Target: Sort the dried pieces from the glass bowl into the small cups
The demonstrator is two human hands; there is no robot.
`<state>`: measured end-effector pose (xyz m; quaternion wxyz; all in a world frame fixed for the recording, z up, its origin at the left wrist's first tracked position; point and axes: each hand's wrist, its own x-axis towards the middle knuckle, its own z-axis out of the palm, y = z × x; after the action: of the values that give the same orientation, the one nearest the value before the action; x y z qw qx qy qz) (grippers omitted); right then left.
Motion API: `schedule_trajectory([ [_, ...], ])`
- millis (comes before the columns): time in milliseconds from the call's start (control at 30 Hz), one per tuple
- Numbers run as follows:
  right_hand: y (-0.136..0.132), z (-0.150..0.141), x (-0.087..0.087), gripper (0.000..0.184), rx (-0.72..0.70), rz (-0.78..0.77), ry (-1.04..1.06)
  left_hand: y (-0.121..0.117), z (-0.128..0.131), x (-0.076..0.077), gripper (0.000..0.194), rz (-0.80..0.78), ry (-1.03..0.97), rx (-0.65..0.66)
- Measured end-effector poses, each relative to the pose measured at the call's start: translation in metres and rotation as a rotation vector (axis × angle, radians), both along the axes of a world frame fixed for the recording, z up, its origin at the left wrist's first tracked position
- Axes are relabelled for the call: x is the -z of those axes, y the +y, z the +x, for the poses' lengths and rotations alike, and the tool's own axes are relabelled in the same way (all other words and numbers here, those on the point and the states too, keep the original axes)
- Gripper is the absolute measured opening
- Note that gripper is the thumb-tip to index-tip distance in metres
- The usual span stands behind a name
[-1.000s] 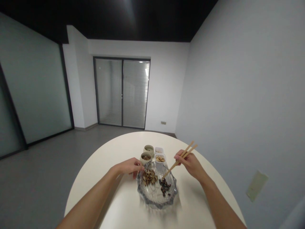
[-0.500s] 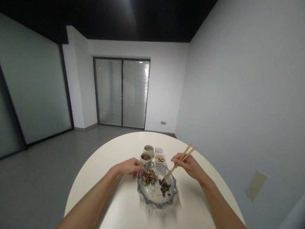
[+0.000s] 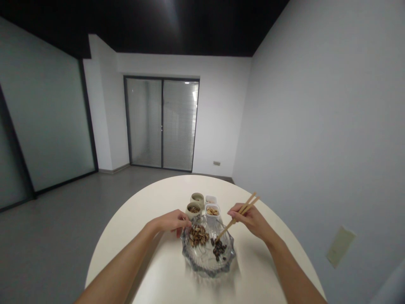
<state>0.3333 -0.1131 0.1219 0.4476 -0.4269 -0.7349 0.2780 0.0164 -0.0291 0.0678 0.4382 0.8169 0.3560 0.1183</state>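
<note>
- Lower and a little further left than in the earliest frame, the right hand point(image 3: 248, 219) is now sitting with the chopsticks point(image 3: 225, 230), whose tips are resting by the upper edge of the dark pieces point(image 3: 219, 251).
- Those dark pieces are lying in the right half of the glass bowl point(image 3: 210, 270), below and left of the right hand's fingers; the chopsticks' long axis is slanting from upper right down to them.
- Right-side fingers are wrapping round the chopsticks (whether the tips are pinching a piece, I cannot tell).
- Of the two hands, the right is lying nearer the dark pieces, while the left hand point(image 3: 172, 220) is staying at the bowl's left rim, beside the striped pieces point(image 3: 198, 235).
- Left-side fingers are bending at that rim and apparently touching it (gripping or merely resting, I cannot tell).
- Beyond the bowl, two green cups point(image 3: 191, 215) and two white tubs point(image 3: 212, 217) are standing on the bench point(image 3: 164, 270), the nearer cup holding brownish pieces, the nearer tub pale ones.
- Against the earlier frames, one dark piece is showing more clearly apart, left of its cluster; the bowl, the containers and the left hand are keeping their places.
</note>
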Motion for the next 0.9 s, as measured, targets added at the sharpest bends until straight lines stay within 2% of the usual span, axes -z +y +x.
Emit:
schedule_trajectory([
  [300, 0.006, 0.000, 0.007, 0.031, 0.068, 0.083, 0.070, -0.005, 0.002, -0.005, 0.043, -0.003, -0.005, 0.000],
  [600, 0.017, -0.010, 0.004, 0.036, 0.137, 0.208, 0.230, 0.002, 0.000, 0.002, 0.038, -0.013, -0.028, 0.007],
  [900, 0.052, -0.026, -0.002, 0.032, 0.226, 0.371, 0.258, 0.000, 0.001, 0.000, 0.038, -0.008, -0.040, 0.005],
])
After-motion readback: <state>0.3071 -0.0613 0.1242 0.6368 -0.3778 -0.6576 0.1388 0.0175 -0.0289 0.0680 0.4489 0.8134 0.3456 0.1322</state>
